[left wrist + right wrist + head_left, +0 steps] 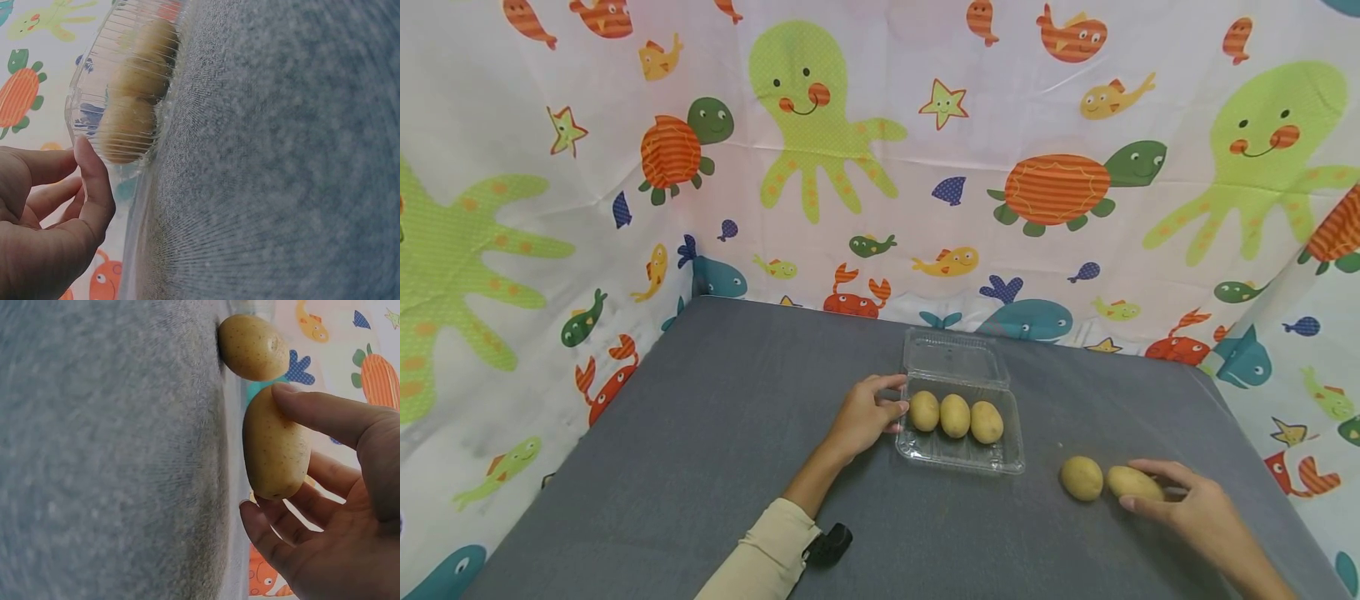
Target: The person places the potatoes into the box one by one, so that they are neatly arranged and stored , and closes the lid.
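Three potatoes (955, 416) lie in a row inside a clear plastic clamshell box (958, 457), whose lid (955, 356) is folded back. At the box's left rim, my left hand (862, 418) pinches the edge between thumb and index finger; the left wrist view shows this from the side. My right hand (1197, 504) holds a longish potato (275, 447) between thumb and fingers, low over the cloth. Just left of it a rounder potato (1082, 478) rests on the table. Whether the held potato still touches the cloth, I cannot tell.
A dark grey cloth (700, 467) covers the table. Behind and on both sides hangs a white curtain (880, 108) printed with sea animals. A small black device (830, 545) sits at the left wrist, beside a beige sleeve (767, 553).
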Demonstrator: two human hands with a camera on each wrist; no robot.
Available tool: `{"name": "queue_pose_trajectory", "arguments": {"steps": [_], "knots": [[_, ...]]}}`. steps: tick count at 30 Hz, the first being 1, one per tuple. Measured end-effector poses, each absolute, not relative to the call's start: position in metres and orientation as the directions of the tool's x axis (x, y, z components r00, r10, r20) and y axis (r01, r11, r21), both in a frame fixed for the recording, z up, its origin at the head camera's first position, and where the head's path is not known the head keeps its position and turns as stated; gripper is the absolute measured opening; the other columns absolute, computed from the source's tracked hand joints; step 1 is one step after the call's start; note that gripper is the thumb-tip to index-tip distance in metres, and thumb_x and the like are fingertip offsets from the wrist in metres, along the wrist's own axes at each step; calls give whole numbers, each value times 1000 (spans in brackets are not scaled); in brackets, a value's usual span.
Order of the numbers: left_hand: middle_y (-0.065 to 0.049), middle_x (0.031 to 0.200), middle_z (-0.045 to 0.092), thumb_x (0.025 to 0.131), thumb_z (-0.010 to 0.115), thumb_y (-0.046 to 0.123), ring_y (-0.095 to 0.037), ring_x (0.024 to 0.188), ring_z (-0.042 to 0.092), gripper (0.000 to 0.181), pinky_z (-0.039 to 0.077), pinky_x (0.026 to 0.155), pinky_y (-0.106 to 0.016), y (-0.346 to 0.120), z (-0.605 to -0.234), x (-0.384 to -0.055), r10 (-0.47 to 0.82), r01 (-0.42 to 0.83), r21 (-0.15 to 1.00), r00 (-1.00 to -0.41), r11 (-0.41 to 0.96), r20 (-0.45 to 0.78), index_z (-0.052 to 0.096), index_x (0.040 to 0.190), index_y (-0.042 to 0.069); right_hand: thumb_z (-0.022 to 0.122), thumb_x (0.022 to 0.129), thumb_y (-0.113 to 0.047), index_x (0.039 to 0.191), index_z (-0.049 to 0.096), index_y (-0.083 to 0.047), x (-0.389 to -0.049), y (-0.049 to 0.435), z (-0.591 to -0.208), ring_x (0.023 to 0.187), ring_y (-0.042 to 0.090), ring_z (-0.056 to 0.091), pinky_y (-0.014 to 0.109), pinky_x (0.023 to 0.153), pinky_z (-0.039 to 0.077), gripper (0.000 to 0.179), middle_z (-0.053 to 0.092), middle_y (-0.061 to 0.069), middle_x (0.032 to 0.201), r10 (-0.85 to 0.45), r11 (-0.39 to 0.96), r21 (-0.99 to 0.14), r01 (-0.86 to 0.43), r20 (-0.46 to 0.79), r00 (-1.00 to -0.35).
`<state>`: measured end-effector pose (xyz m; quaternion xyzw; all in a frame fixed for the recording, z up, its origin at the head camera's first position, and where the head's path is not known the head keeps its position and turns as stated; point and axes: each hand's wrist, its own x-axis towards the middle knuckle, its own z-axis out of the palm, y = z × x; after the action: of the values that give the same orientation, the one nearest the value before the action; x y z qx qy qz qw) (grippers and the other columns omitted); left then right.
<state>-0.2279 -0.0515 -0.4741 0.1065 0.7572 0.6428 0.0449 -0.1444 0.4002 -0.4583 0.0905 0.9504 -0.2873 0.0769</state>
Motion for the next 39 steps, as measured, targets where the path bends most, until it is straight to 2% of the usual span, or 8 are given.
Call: {"name": "queue_pose_trajectory", "arguments": {"steps": [10,18,23,28,33,39], "knots": [[-17,137,62,102,70,2,-19,94,72,46,66,71,-26,-52,-474,-228,221,109,982,-973,155,73,62,147,3,84,86,-59,140,65,-1,-143,391,-449,115,42,64,52,85,64,82,64,27,134,140,802,-569,184,-120,-983],[-16,136,62,102,70,2,-16,93,71,45,66,70,-25,-52,-474,-227,211,102,981,-975,165,66,63,146,3,82,87,-61,141,65,-5,-142,380,-444,114,38,66,30,74,60,79,64,25,137,136,800,-579,157,-81,-987],[-16,135,63,102,70,3,-16,92,71,45,66,70,-25,-52,-475,-228,213,112,980,-974,165,76,63,146,2,82,88,-59,141,67,-10,-143,373,-442,104,21,68,24,70,58,74,65,21,137,111,794,-595,124,-58,-992],[-16,135,63,101,70,2,-19,89,71,45,66,69,-25,-51,-474,-228,214,115,980,-974,160,79,63,146,2,84,88,-57,138,69,-13,-142,363,-441,95,-2,60,19,71,58,68,66,17,136,88,797,-599,73,-3,-996],[-17,134,63,101,70,2,-21,91,71,45,67,71,-30,-51,-474,-228,214,115,980,-974,160,79,63,145,2,85,87,-56,134,72,-13,-145,350,-440,95,-11,51,10,74,52,66,69,14,131,80,809,-587,26,66,-995],[-16,135,63,101,70,2,-23,92,72,45,67,71,-28,-52,-474,-228,213,112,981,-974,158,77,63,146,2,87,88,-49,131,73,-15,-147,340,-439,96,-12,51,5,77,48,57,70,8,128,51,800,-598,-49,149,-987]]}}
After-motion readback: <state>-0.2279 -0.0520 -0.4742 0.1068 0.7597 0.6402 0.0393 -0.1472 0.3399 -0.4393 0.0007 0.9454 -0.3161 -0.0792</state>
